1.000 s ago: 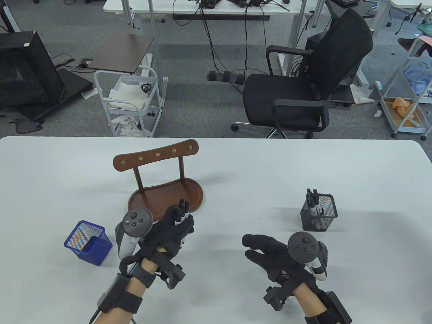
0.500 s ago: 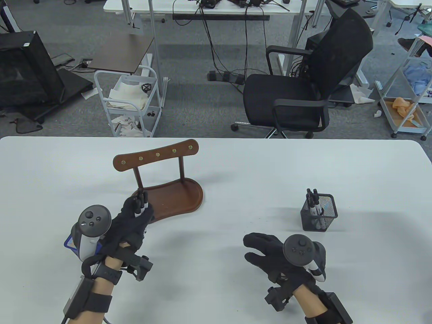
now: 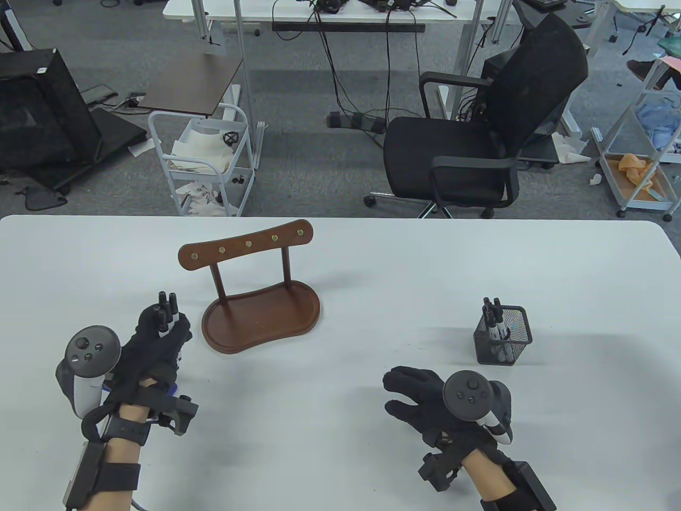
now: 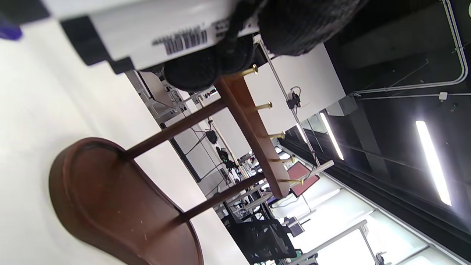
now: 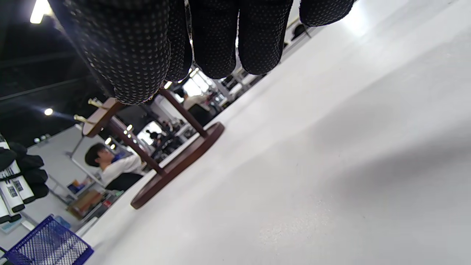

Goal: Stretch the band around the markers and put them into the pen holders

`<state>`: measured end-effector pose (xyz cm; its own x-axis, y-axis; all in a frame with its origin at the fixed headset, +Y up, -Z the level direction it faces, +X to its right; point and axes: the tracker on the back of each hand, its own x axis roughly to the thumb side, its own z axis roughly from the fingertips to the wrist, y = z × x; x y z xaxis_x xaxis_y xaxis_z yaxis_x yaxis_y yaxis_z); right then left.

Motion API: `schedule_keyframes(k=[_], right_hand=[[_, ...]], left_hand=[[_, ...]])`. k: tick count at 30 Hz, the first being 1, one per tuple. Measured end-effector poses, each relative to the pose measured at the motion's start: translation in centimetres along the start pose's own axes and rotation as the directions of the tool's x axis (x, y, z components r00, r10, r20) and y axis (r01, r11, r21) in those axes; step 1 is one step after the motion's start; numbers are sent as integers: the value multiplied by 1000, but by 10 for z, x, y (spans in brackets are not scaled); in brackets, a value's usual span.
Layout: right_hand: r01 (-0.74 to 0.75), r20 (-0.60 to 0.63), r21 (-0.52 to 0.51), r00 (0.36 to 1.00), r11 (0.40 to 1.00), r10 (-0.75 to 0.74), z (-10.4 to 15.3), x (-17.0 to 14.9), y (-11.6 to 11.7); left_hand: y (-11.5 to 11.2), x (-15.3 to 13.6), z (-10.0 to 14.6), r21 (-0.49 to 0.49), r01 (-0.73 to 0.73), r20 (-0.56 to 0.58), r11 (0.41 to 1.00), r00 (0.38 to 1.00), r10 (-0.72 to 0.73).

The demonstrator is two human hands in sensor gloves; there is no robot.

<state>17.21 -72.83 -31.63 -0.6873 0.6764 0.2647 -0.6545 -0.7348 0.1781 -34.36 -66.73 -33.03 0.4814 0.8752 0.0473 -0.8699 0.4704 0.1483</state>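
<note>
From the table view, the left hand (image 3: pixel 157 346) had its fingers wrapped around a bundle of markers (image 3: pixel 166 311), black caps pointing up, just left of the glossy brown wooden stand (image 3: pixel 260 316) with its kidney-shaped base. The blue mesh pen holder was mostly hidden under that hand. The right hand (image 3: pixel 425 396) hovered loose and empty over the smooth white table (image 3: pixel 372 266), fingers relaxed. The black wire-mesh pen holder (image 3: pixel 504 335), far right of it, held a few markers.

Left wrist view: knit glove fingers (image 4: pixel 294 25) pressed on a white marker barrel with a barcode, brass pegs lining the stand's crossbar.

Right wrist view: dotted grippy fingertips (image 5: pixel 257 40) hung free above the table, and the square blue mesh pen holder (image 5: pixel 48 246) sat far left, directly below the markers.
</note>
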Motion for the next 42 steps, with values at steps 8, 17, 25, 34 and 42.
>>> schedule_keyframes(k=[8,17,25,34,42], right_hand=[[-11,4,5,1000,1000,11,0,0,0],[-18,5,10,1000,1000,18,1,0,1],[-20,6,8,1000,1000,19,0,0,1],[-21,11,11,1000,1000,21,0,1,1],[-22,12,11,1000,1000,22,0,1,1]], left_hand=[[24,-23,1,56,-27,-41,998,999,30],[28,-42,7,63,9,-69,998,998,-4],[28,-43,9,64,95,-59,993,994,-91],[24,-44,13,62,223,-91,973,972,-217],[19,-49,13,20,253,-145,967,958,-247]])
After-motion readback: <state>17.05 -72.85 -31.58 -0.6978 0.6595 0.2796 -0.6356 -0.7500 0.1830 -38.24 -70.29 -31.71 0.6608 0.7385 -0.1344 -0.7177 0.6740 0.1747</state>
